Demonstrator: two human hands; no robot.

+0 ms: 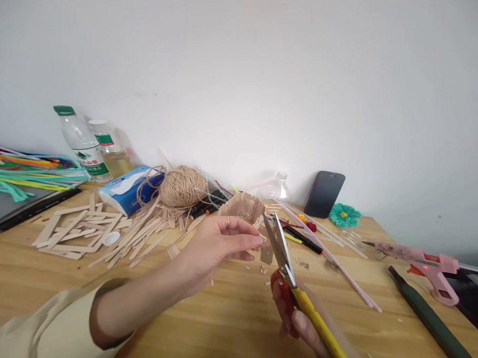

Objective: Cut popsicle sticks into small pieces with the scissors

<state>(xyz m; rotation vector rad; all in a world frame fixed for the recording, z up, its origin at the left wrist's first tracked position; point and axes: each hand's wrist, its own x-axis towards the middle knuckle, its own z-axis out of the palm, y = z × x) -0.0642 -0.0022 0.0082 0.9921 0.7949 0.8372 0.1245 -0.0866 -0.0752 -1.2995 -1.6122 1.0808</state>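
My left hand (220, 243) pinches a small piece of wooden craft stick (263, 238) between thumb and fingers, only its end showing. In my right hand (306, 327) is a pair of scissors (283, 251) with red and yellow handles. Its blades point up and stand slightly apart, close beside the wooden piece. Behind my fingers sits a small round basket of craft sticks (242, 206), partly hidden by my left hand. A small brownish flat piece (266, 255) and wood scraps (267, 283) lie on the table below.
Craft sticks (142, 240) are piled at left, before a ball of twine (182, 186) and a tissue pack (129, 189). Bottles (85, 147) stand behind. On the right are a phone (325, 194), a teal flower (345, 216), pink glue gun (425, 265) and dark green tool (426, 311).
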